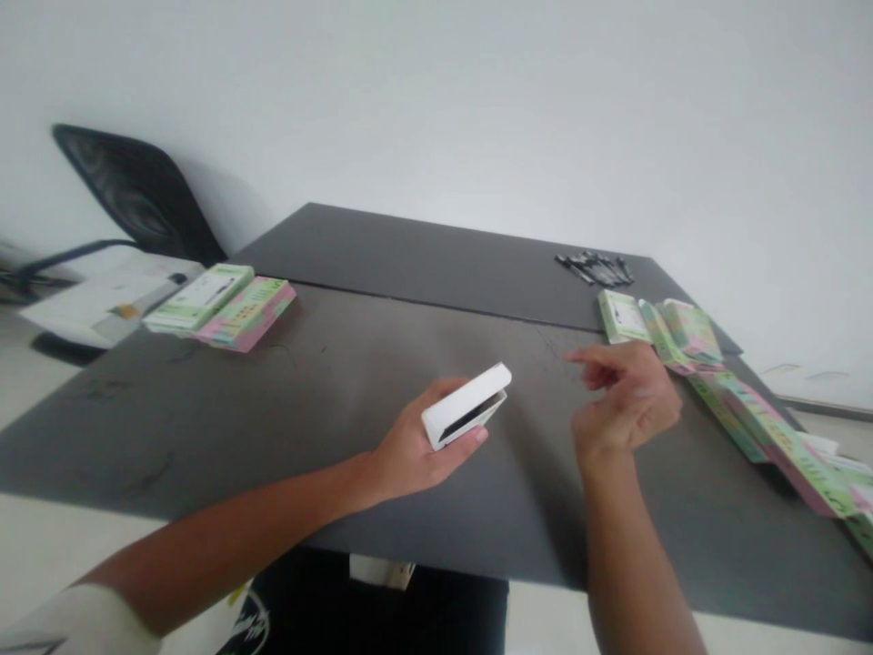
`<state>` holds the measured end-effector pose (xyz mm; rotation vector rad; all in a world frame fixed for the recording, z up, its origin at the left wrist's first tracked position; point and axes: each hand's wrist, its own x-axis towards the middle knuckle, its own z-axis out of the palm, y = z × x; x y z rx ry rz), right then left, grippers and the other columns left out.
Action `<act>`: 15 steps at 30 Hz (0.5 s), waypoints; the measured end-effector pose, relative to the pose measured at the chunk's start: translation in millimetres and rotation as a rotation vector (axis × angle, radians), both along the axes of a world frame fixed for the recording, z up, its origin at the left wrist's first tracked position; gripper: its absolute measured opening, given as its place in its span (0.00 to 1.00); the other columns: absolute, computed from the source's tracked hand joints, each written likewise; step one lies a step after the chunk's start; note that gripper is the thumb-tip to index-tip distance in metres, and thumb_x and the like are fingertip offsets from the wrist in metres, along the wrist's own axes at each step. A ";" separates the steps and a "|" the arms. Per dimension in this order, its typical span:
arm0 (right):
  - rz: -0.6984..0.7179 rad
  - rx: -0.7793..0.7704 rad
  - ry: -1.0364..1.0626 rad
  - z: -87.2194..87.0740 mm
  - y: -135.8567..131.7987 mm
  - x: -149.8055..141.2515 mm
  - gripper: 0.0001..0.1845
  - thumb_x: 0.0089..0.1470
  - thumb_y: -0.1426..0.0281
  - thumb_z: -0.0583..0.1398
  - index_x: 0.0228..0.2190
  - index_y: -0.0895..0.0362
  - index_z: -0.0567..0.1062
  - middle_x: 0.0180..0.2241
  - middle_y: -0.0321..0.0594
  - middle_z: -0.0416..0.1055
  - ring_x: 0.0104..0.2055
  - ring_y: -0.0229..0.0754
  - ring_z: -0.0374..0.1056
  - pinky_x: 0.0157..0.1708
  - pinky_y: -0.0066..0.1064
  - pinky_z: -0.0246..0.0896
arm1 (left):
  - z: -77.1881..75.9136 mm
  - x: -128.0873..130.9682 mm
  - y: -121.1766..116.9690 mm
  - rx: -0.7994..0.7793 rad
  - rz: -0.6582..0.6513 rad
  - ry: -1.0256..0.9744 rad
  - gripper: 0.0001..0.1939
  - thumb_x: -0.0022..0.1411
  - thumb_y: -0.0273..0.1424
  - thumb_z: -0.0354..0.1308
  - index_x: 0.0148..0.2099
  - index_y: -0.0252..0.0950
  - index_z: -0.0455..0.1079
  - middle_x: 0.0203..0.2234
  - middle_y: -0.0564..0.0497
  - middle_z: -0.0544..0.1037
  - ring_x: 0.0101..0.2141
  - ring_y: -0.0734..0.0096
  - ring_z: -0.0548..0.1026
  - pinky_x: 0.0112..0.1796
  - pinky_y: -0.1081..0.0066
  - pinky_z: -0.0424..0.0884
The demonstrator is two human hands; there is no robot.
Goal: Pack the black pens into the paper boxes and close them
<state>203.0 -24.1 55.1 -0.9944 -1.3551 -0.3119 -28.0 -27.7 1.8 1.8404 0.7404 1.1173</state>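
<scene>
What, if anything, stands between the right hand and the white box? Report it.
Nothing visible: the grey tabletop shows across the gap between the right hand and the white box. The left hand has its grip on it from the left.

The box (470, 400) sits in the left of the two hands (423, 446), over the near surface (382, 382). Measured from it, the right hand (627, 396) is at three o'clock. Cartons (222, 309) lie side by side at ten, an office chair (136, 186) beyond them. Toward one to two o'clock, pens (597, 267) lie on the far surface (409, 255), the wall (436, 100) behind. More cartons (784, 432) run from two past three o'clock along the right.
</scene>
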 end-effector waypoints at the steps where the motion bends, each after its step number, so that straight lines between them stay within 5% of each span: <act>1: -0.033 -0.016 0.042 -4.3 5.9 4.7 0.37 0.75 0.49 0.47 0.30 0.54 0.84 0.20 0.36 0.64 0.24 0.39 0.63 0.28 0.35 0.55 | 3.1 -2.1 -0.3 0.094 0.048 -0.001 0.23 0.67 0.34 0.68 0.62 0.40 0.68 0.51 0.44 0.83 0.47 0.60 0.84 0.50 0.60 0.82; 8: -0.113 -0.343 0.031 -35.4 31.9 23.9 0.35 0.75 0.51 0.46 0.31 0.55 0.83 0.25 0.36 0.71 0.29 0.40 0.67 0.35 0.33 0.58 | 14.0 -10.8 10.6 0.413 0.194 -0.103 0.26 0.65 0.30 0.67 0.63 0.43 0.65 0.51 0.44 0.81 0.50 0.58 0.83 0.52 0.58 0.81; 11: -0.125 -0.432 0.014 -47.1 37.7 31.2 0.36 0.75 0.50 0.46 0.29 0.55 0.82 0.26 0.38 0.74 0.31 0.40 0.69 0.37 0.32 0.58 | 15.4 -13.2 14.2 0.435 0.255 -0.070 0.23 0.66 0.32 0.66 0.61 0.42 0.67 0.51 0.43 0.81 0.49 0.59 0.82 0.52 0.58 0.81; 15: -0.238 -0.589 -0.001 -58.2 45.3 45.0 0.39 0.74 0.47 0.43 0.40 0.55 0.87 0.26 0.38 0.73 0.33 0.42 0.70 0.38 0.31 0.58 | 25.9 -17.6 16.3 0.372 0.308 -0.019 0.19 0.70 0.36 0.63 0.60 0.39 0.67 0.49 0.42 0.82 0.47 0.60 0.83 0.50 0.58 0.82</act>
